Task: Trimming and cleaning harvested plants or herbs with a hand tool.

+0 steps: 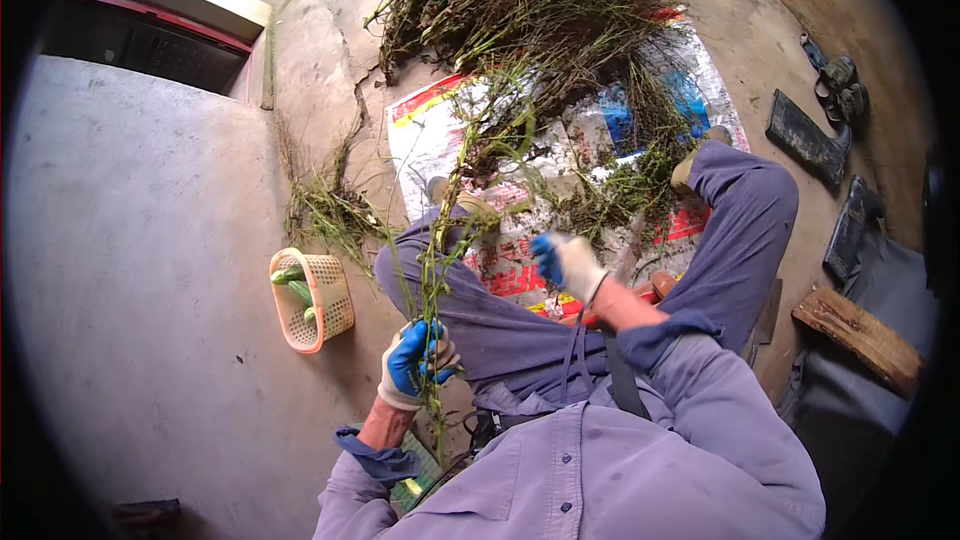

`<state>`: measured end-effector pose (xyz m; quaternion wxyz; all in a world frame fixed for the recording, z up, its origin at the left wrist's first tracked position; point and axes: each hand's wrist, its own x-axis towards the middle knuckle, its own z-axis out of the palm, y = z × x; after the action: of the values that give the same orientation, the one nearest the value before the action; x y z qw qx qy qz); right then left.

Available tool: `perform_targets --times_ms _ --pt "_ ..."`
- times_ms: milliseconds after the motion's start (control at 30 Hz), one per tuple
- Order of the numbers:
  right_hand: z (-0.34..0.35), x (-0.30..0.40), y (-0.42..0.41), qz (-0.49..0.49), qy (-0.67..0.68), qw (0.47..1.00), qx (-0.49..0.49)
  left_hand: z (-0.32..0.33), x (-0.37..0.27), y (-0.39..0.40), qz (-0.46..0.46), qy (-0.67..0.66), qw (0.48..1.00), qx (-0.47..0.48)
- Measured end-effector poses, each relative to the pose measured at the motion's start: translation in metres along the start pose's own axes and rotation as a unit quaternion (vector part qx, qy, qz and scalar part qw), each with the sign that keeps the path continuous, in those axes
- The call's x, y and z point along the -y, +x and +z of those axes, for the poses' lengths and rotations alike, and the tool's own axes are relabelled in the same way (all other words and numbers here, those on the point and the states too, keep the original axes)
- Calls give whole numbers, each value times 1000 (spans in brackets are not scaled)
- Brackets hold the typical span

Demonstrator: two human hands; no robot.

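My left hand [418, 364], in a white glove with blue coating, is closed around a bunch of long green plant stalks [431, 270]. The stalks stand up past my left knee, and their leafy tops reach over the printed woven sack sheet [420, 157]. My right hand [568, 264], gloved the same way, hovers over the near part of the sheet between my knees. Motion blurs its curled fingers, so whether they hold anything is unclear. Small leafy sprigs [637, 191] and dark bits lie on the sheet just beyond that hand.
A large heap of cut plants [525, 0] covers the sheet's far end. More stalks [330, 210] lie on the concrete floor at left, near a plastic basket [341, 300] holding green vegetables [300, 289]. At right are black rubber boots [806, 139], sandals [840, 86] and a wooden block [859, 337].
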<state>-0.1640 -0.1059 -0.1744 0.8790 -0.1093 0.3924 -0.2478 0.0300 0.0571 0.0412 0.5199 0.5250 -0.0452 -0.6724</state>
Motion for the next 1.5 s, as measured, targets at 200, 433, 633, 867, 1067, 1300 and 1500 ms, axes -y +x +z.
perform_targets --times_ms 200,433,633,867,1067,1300,1500 --pt "89 -11 -40 63 172 955 234 17 28 27 -49 -186 977 95" --pt "90 7 -55 -89 -54 994 32 38 13 57 -34 173 984 8" --pt "90 5 -55 -145 -39 989 -19 40 23 93 -1 223 974 -33" --pt "83 17 -49 -85 7 993 -87 50 35 102 76 284 953 -77" --pt "20 29 11 -137 63 959 -239 42 40 91 92 357 926 -82" --pt "-46 38 59 -151 129 938 -283 49 52 52 130 416 897 -70" --pt "-105 80 79 -147 238 908 -313 63 33 10 132 436 883 -113"
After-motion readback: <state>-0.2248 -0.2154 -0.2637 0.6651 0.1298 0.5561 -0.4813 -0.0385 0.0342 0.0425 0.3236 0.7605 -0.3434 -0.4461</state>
